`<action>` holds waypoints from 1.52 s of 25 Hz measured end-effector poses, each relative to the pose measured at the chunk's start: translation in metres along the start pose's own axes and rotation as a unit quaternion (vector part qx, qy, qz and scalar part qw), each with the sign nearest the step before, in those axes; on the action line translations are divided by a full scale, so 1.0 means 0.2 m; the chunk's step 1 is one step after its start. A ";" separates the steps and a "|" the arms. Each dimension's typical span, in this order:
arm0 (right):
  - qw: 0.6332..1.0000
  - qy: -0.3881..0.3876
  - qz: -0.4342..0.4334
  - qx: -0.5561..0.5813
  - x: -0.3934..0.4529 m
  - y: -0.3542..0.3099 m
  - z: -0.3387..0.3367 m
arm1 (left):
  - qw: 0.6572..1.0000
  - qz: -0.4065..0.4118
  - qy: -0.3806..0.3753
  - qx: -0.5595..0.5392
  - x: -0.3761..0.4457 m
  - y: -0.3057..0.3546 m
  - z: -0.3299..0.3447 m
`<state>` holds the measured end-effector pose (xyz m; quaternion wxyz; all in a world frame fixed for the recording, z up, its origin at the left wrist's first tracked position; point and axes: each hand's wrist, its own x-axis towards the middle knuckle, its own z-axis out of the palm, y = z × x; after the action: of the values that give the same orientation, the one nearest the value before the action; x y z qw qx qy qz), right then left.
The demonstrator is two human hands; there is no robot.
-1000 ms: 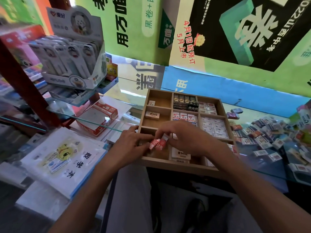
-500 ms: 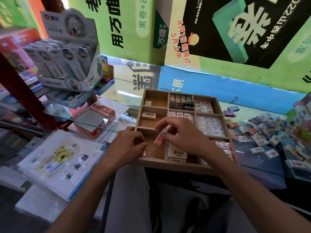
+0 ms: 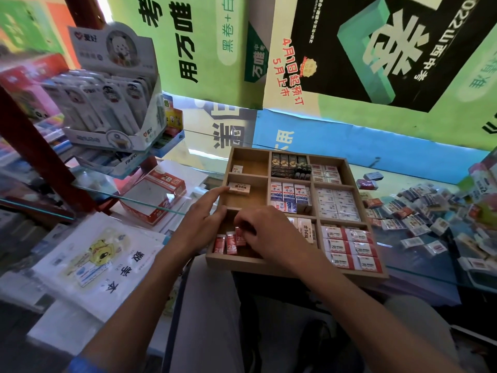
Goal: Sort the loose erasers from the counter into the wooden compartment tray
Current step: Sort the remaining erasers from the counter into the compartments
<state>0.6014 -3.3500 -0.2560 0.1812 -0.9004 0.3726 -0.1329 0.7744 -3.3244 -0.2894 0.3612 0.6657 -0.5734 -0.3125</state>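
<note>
The wooden compartment tray (image 3: 295, 267) sits on the glass counter, most of its sections filled with wrapped erasers. In its near-left section stand three small red erasers (image 3: 227, 243) in a row. My right hand (image 3: 271, 232) reaches into that section, its fingertips curled on the rightmost red eraser. My left hand (image 3: 200, 224) rests on the tray's left wall, index finger stretched out toward a white eraser (image 3: 239, 188) in the middle-left section. A pile of loose erasers (image 3: 419, 211) lies on the counter to the right.
A red and white 2B box (image 3: 156, 196) lies left of the tray under a glass shelf. A white display box of pens (image 3: 113, 103) stands on that shelf. A plastic-wrapped booklet (image 3: 102, 259) lies at the lower left. Posters cover the wall behind.
My right hand has lowered the red eraser it held into the near-left section beside the others. My left hand has drawn back to the tray's left wall and stretched out its index finger.
</note>
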 end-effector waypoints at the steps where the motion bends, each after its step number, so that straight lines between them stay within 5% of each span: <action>1: 1.000 0.008 0.016 0.003 -0.01 0.00 0.01 | 1.000 -0.008 -0.003 -0.007 0.01 0.00 0.01; 10: 0.999 -0.029 -0.027 -0.029 -0.06 -0.05 0.00 | 0.999 -0.026 0.016 0.038 0.06 0.05 0.08; 15: 0.998 0.021 -0.012 -0.056 -0.10 -0.03 0.01 | 0.992 -0.044 0.035 0.109 0.08 0.09 0.14; 34: 0.974 -0.206 -0.039 -0.089 -0.05 0.03 -0.13 | 0.994 -0.047 0.044 0.092 0.05 0.12 0.13; 38: 0.978 -0.207 -0.028 0.016 -0.06 0.08 -0.16 | 0.994 -0.058 0.036 0.087 0.07 0.08 0.13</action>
<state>0.5722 -3.3593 -0.2353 0.2646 -0.9155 0.2997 0.0453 0.7469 -3.3421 -0.2903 0.3036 0.7376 -0.5454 -0.2574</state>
